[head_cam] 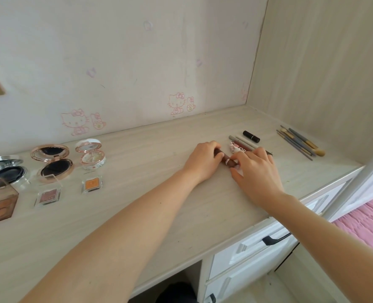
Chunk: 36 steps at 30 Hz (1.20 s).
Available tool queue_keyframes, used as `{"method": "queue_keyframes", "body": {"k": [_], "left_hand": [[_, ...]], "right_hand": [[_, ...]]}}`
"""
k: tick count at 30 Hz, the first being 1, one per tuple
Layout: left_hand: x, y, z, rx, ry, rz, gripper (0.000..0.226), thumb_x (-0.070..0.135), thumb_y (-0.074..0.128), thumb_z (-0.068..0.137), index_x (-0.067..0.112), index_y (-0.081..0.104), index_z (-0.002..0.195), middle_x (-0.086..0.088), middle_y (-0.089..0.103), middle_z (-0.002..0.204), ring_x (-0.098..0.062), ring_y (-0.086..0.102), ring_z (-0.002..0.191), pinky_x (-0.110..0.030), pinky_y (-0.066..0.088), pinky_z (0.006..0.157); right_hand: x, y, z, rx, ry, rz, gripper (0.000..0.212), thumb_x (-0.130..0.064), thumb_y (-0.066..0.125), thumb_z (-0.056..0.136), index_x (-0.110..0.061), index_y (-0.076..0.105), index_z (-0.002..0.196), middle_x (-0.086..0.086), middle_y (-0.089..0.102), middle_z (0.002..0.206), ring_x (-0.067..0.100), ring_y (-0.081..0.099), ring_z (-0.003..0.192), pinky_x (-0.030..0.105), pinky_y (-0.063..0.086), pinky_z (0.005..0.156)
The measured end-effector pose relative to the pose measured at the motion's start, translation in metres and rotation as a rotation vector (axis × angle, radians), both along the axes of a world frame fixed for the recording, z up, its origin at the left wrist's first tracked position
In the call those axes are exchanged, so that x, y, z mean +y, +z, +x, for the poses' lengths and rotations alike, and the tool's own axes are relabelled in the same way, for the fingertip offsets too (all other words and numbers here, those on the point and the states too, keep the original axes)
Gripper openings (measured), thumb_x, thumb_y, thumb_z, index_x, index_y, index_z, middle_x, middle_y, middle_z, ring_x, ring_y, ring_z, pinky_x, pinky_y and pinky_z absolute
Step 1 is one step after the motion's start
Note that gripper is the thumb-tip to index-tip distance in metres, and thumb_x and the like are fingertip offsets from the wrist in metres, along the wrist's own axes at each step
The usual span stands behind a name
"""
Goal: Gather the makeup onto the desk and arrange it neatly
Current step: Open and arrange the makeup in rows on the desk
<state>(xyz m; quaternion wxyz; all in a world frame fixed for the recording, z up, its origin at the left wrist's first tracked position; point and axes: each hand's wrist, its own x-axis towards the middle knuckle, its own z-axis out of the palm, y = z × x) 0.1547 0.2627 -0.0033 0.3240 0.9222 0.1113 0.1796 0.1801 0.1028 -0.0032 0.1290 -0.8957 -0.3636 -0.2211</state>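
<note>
As the left hand [204, 161] and right hand [257, 173] each hold the brown tube [227, 162] in a pinching grip on the tabletop [137, 193], arranging is underway; next it probably needs aligning beside the pencils [244, 141]

The pale wooden desk [150, 147] bears open compacts [52, 162] and eyeshadow pans [92, 184] at left, lipsticks [251, 136] and brushes [301, 144] at right.

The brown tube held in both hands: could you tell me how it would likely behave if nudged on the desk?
The brown tube looks cylindrical and lies sideways between the left hand and right hand, so on the flat desk it would probably roll. It looks straight and hard, so likely stiff. Small against the hands, it is probably light.
</note>
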Motion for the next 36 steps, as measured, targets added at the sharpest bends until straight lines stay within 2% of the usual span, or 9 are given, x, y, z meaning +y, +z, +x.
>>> {"method": "queue_keyframes", "body": {"k": [7, 13, 19, 25, 27, 29, 31, 33, 36], "left_hand": [[0.018, 0.0, -0.044, 0.016, -0.064, 0.109, 0.037, 0.009, 0.056, 0.09, 0.014, 0.057, 0.127, -0.008, 0.058, 0.117, -0.022, 0.048, 0.114, -0.018, 0.031, 0.09], [0.034, 0.006, -0.098, -0.028, -0.027, 0.101, 0.024, 0.008, 0.059, 0.089, 0.018, 0.065, 0.11, -0.001, 0.058, 0.106, -0.016, 0.049, 0.106, -0.018, 0.032, 0.088], [0.05, 0.012, -0.161, -0.036, -0.016, 0.055, 0.019, 0.014, 0.061, 0.089, 0.022, 0.063, 0.107, 0.01, 0.056, 0.105, -0.007, 0.046, 0.104, -0.013, 0.028, 0.084], [0.072, 0.014, -0.223, -0.046, 0.046, -0.123, 0.017, 0.019, 0.06, 0.09, 0.031, 0.061, 0.101, 0.019, 0.062, 0.105, 0.0, 0.053, 0.108, -0.023, 0.038, 0.098], [0.075, 0.017, -0.243, -0.05, 0.066, -0.209, 0.015, 0.016, 0.06, 0.09, 0.027, 0.06, 0.1, 0.016, 0.063, 0.104, 0.005, 0.054, 0.105, -0.02, 0.038, 0.099], [0.078, 0.021, -0.262, -0.072, 0.107, -0.322, 0.013, 0.013, 0.058, 0.09, 0.023, 0.059, 0.097, 0.009, 0.065, 0.102, 0.002, 0.059, 0.097, -0.012, 0.04, 0.089], [0.082, 0.023, -0.279, -0.118, 0.172, -0.442, 0.01, 0.01, 0.056, 0.09, 0.019, 0.059, 0.096, 0.005, 0.067, 0.094, -0.005, 0.058, 0.08, -0.008, 0.04, 0.071], [0.085, 0.025, -0.293, -0.181, 0.233, -0.582, 0.01, 0.011, 0.055, 0.091, 0.017, 0.06, 0.096, 0.002, 0.067, 0.087, -0.009, 0.056, 0.077, -0.014, 0.042, 0.074], [0.088, 0.026, -0.31, -0.282, 0.304, -0.828, 0.013, 0.01, 0.052, 0.094, 0.008, 0.06, 0.105, -0.005, 0.074, 0.096, -0.013, 0.07, 0.09, -0.031, 0.053, 0.087]], "right_hand": [[0.001, 0.01, -0.02, -0.007, 0.05, 0.116, 0.016, -0.021, 0.066, 0.084, -0.016, 0.069, 0.099, -0.002, 0.067, 0.084, 0.027, 0.051, 0.089, 0.039, 0.045, 0.077], [0.012, 0.018, -0.048, 0.051, 0.148, 0.148, 0.019, -0.018, 0.067, 0.083, -0.017, 0.069, 0.103, -0.004, 0.067, 0.088, 0.026, 0.05, 0.092, 0.04, 0.047, 0.08], [0.029, 0.028, -0.08, 0.136, 0.254, 0.164, 0.021, -0.012, 0.066, 0.084, -0.018, 0.069, 0.104, -0.004, 0.068, 0.095, 0.023, 0.05, 0.094, 0.024, 0.031, 0.076], [0.056, 0.029, -0.12, 0.273, 0.35, 0.144, 0.02, -0.017, 0.061, 0.09, -0.021, 0.064, 0.11, -0.01, 0.067, 0.099, 0.017, 0.046, 0.099, 0.026, 0.04, 0.081], [0.065, 0.028, -0.136, 0.307, 0.378, 0.144, 0.021, -0.02, 0.061, 0.09, -0.022, 0.063, 0.111, -0.015, 0.065, 0.098, 0.014, 0.046, 0.102, 0.028, 0.043, 0.083], [0.075, 0.029, -0.152, 0.358, 0.409, 0.165, 0.021, -0.021, 0.061, 0.091, -0.022, 0.062, 0.112, -0.025, 0.057, 0.091, 0.011, 0.047, 0.104, 0.029, 0.045, 0.082], [0.085, 0.029, -0.167, 0.42, 0.448, 0.19, 0.016, -0.022, 0.062, 0.09, -0.023, 0.061, 0.107, -0.03, 0.05, 0.086, 0.009, 0.049, 0.103, 0.027, 0.045, 0.08], [0.095, 0.029, -0.182, 0.478, 0.477, 0.201, 0.013, -0.024, 0.062, 0.09, -0.025, 0.06, 0.102, -0.028, 0.052, 0.086, 0.007, 0.05, 0.1, 0.023, 0.041, 0.079], [0.112, 0.03, -0.201, 0.574, 0.478, 0.243, 0.01, -0.026, 0.062, 0.089, -0.026, 0.06, 0.099, -0.019, 0.062, 0.09, 0.004, 0.055, 0.096, 0.013, 0.039, 0.072]]}}
